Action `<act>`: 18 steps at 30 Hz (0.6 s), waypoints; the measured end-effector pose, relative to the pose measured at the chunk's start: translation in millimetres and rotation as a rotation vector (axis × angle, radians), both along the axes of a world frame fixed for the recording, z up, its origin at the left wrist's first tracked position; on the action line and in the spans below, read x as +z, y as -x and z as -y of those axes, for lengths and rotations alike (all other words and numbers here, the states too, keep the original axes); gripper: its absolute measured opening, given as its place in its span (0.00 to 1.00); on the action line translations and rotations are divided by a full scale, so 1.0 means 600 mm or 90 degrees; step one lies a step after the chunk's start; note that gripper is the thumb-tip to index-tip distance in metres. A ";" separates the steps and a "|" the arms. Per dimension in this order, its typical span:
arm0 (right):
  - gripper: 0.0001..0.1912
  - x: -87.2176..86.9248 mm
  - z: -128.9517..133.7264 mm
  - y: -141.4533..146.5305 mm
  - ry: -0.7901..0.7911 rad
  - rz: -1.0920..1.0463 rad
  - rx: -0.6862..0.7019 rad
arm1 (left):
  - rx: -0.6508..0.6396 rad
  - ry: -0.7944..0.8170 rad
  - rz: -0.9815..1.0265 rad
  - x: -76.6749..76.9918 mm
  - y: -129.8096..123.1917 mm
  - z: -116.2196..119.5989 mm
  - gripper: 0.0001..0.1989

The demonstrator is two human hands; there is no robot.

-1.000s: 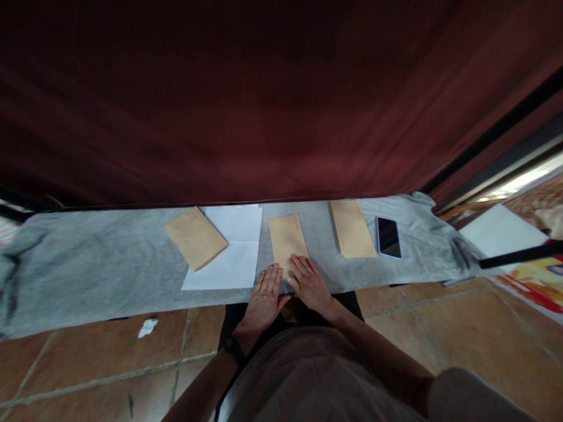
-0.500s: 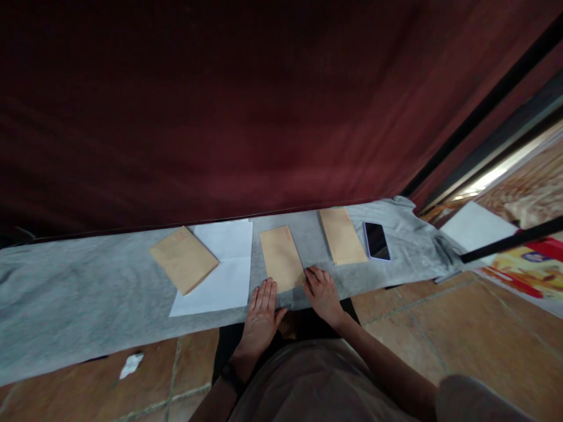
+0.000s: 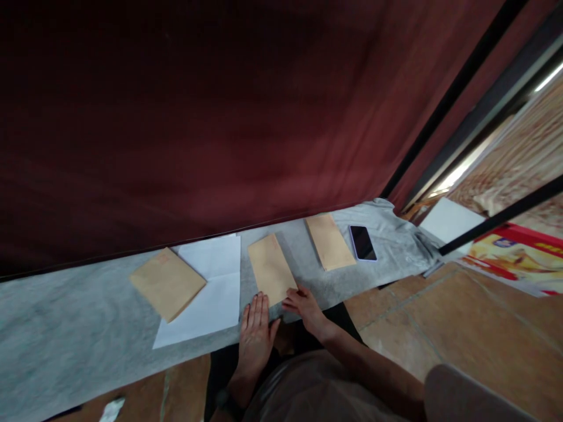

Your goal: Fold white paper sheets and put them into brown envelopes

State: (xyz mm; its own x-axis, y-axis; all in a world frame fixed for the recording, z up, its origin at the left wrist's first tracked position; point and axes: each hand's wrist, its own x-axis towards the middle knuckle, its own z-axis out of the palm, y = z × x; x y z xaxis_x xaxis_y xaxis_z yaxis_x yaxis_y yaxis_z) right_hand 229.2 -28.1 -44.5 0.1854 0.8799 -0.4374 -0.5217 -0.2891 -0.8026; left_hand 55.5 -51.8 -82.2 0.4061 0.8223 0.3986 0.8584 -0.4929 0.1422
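Observation:
A brown envelope (image 3: 271, 266) lies on the grey cloth (image 3: 79, 316) in front of me. My left hand (image 3: 255, 331) rests flat with fingers stretched over its near left corner. At its near right corner is my right hand (image 3: 305, 308), fingers bent and touching the edge; whether they pinch it is too small to tell. To the left, another brown envelope (image 3: 167, 282) lies partly over white paper sheets (image 3: 220, 299). Further right lie more brown envelopes (image 3: 331, 243), seemingly stacked.
A phone (image 3: 363, 242) lies right of the envelopes. A dark red curtain (image 3: 241, 146) hangs behind the cloth. At the right are black bars, a white box-like object (image 3: 451, 220) and a red and yellow package (image 3: 519, 258). White scrap (image 3: 112, 409) lies on the tiled floor.
My right hand has moved left onto the near right corner of the middle envelope. My left hand stays flat on the envelope. The view has shifted and tilted slightly.

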 end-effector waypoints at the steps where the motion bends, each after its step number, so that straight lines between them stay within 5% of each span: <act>1: 0.27 0.002 -0.001 0.001 0.013 -0.020 -0.012 | 0.000 -0.002 0.005 -0.001 0.000 0.000 0.36; 6: 0.26 0.026 -0.022 -0.047 -0.025 0.004 -0.064 | -0.005 -0.009 0.007 -0.007 0.004 0.001 0.34; 11: 0.23 0.051 -0.054 -0.174 -0.077 0.071 -0.152 | -0.006 -0.017 -0.017 -0.007 0.003 0.002 0.32; 18: 0.20 0.038 -0.058 -0.302 -0.028 0.160 -0.236 | 0.001 -0.011 -0.025 -0.009 0.002 0.001 0.31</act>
State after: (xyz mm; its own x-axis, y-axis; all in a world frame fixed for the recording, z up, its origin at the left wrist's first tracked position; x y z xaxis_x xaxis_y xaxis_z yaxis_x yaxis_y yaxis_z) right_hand 410.6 6.9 -22.0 0.5868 0.7509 -0.3030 -0.3712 -0.0831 -0.9248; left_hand 54.2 -52.1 -87.7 0.4207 0.8161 0.3962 0.8636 -0.4941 0.1005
